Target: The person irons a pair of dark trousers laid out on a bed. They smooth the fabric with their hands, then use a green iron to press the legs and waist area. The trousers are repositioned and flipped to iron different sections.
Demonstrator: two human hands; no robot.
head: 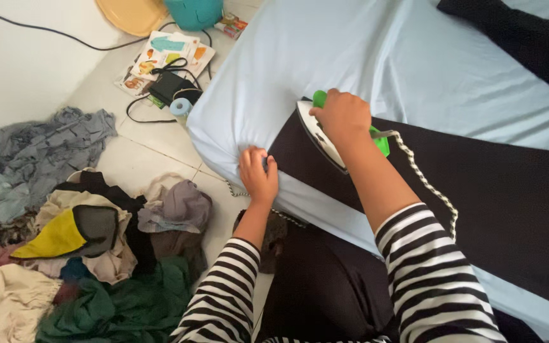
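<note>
Gripping a green-handled iron (325, 136), the right hand (343, 116) presses black cloth (490, 190); left hand (258, 174) pinches its edge.

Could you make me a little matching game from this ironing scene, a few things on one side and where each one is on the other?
Things:
1. iron
2. left hand
3. pile of clothes
4. black cloth

Places:
A. heaped on the floor
B. spread flat over the pale blue sheet
C. under the right hand
D. at the edge of the sheet, by the cloth's corner

Pairs: 1-C, 2-D, 3-A, 4-B
</note>
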